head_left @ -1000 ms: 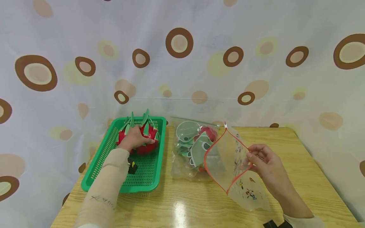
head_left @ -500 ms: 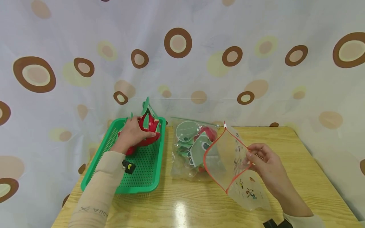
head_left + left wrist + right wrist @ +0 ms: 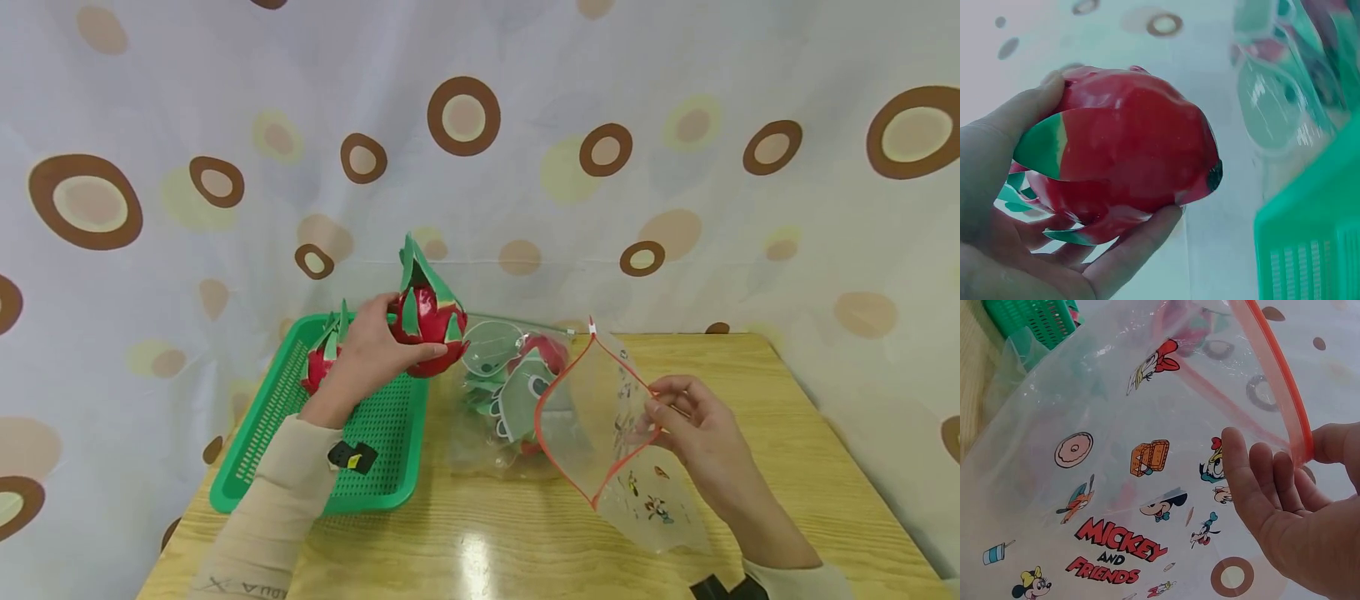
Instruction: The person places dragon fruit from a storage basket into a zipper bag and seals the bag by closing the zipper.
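Head view, left grip [image 3: 378, 350] raised, curled round dragon fruit [image 3: 431, 333], right grip [image 3: 701, 442] pinching red-rimmed bag [image 3: 611, 442]

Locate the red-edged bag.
In the head view, the red-edged bag is right of centre, held by the right hand, overlapping the right edge of the filled clear bag.

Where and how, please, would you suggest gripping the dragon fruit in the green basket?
The dragon fruit is probably best held by its plump red body, from above: the green basket rises around it, and the fruit's upright green leaves look too thin for lifting.
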`<state>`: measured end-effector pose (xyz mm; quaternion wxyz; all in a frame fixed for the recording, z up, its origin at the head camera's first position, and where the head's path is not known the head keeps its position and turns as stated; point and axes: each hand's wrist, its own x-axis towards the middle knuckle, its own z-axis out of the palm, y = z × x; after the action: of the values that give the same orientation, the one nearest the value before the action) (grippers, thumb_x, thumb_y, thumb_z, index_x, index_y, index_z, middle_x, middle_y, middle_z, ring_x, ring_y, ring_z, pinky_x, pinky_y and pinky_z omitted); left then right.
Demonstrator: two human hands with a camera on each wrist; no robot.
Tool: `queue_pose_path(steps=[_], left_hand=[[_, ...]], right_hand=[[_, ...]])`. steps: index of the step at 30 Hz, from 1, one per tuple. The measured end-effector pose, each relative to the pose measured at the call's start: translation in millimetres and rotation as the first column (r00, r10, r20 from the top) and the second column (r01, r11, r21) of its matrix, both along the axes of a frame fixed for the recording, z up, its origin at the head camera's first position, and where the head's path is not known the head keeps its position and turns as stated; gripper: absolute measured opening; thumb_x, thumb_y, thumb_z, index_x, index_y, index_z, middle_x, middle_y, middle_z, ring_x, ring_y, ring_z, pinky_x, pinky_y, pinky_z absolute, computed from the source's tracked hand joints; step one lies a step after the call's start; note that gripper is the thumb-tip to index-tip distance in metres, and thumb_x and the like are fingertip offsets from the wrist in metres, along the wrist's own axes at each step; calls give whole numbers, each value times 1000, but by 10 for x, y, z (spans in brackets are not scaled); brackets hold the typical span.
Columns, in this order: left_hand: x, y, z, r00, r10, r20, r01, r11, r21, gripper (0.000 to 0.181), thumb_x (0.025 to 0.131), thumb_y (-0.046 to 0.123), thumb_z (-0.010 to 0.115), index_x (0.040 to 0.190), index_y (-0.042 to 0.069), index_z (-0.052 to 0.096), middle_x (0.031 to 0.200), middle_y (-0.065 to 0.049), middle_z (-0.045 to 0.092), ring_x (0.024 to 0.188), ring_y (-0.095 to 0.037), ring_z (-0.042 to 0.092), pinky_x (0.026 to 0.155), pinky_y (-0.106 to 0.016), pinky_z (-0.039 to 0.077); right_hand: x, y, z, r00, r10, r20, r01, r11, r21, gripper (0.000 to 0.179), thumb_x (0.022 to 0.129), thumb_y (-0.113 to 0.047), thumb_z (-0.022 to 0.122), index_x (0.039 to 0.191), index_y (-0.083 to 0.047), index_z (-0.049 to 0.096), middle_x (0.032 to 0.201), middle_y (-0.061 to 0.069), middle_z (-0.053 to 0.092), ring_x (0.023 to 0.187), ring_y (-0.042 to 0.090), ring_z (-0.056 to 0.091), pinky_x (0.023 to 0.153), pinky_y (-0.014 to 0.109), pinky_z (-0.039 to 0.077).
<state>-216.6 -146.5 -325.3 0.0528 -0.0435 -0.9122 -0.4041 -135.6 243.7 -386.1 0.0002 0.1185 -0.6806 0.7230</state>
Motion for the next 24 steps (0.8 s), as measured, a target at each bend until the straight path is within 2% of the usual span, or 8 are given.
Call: queue_pose_path(steps=[5,13,17,24], left_hand=[[88,146,18,998,-68,14,66,989,131,94,72,51,84,146,15,38,138,-5,50,119,-26,55,83,-43,60],[241,331,34,987,-156,45,144,969,202,91,73,52,84,146,20,39,132,1,53,110,-23,56,77,-36,57],[313,420,42,974,-216,68,186,934,305,90,74,48,84,148,24,37,134,2,52,115,-24,57,78,-37,59],[400,602,11,945,-316,82,246,855,457,81,77,40,84,143,29,38,135,5,49,124,-25,53,80,-42,60]], right_hand=[[7,-2,-9,1000,7,-14,-7,1000,-1,30,102,-10,54,129,-3,44,91,1,60,79,16,68,77,34,60],[4,-5,-2,1000,0,-7,0,999,46,38,102,-14,54,138,-3,45,93,1,60,83,12,66,78,32,60],[6,-17,5,1000,-1,1,1,998,58,40,102,-16,54,139,-3,45,93,1,60,83,12,66,79,32,60],[11,-47,13,1000,-6,9,6,998,61,41,102,-16,55,140,-3,45,94,0,61,84,11,67,78,29,60]])
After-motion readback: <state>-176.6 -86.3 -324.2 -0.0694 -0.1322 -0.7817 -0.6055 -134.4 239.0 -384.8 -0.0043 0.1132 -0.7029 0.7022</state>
